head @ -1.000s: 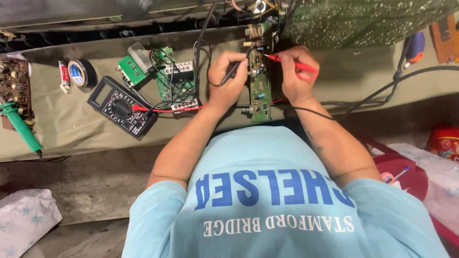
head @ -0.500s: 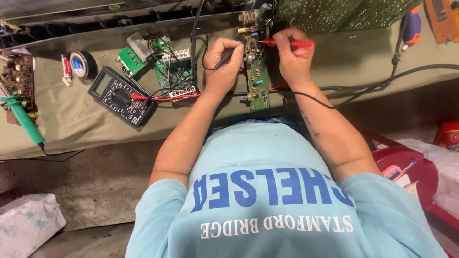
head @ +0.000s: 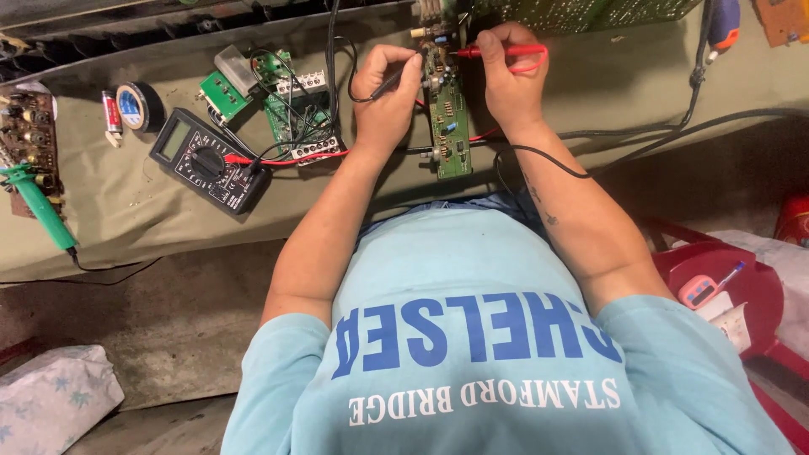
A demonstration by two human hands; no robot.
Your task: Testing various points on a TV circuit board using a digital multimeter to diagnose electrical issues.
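Observation:
A narrow green circuit board (head: 449,126) lies on the olive cloth-covered table (head: 126,219) straight ahead. My left hand (head: 383,93) pinches a black test probe (head: 394,77) with its tip at the board's upper left edge. On the board's other side, my right hand (head: 506,80) grips a red test probe (head: 506,51) whose tip points at the top of the board. Red and black leads run from a black multimeter (head: 206,160) that lies to the left of my left forearm.
Smaller green boards with tangled wires (head: 291,109) lie beside the meter. A roll of black tape (head: 135,105) and a green-handled soldering iron (head: 38,206) are at the far left. A large green board (head: 581,13) is at the top, a red plastic container (head: 742,286) at the right.
The view has drifted, so the table and hands sit slightly higher in frame. Both hands stay on the narrow board with their probes; the right probe tip has shifted a little.

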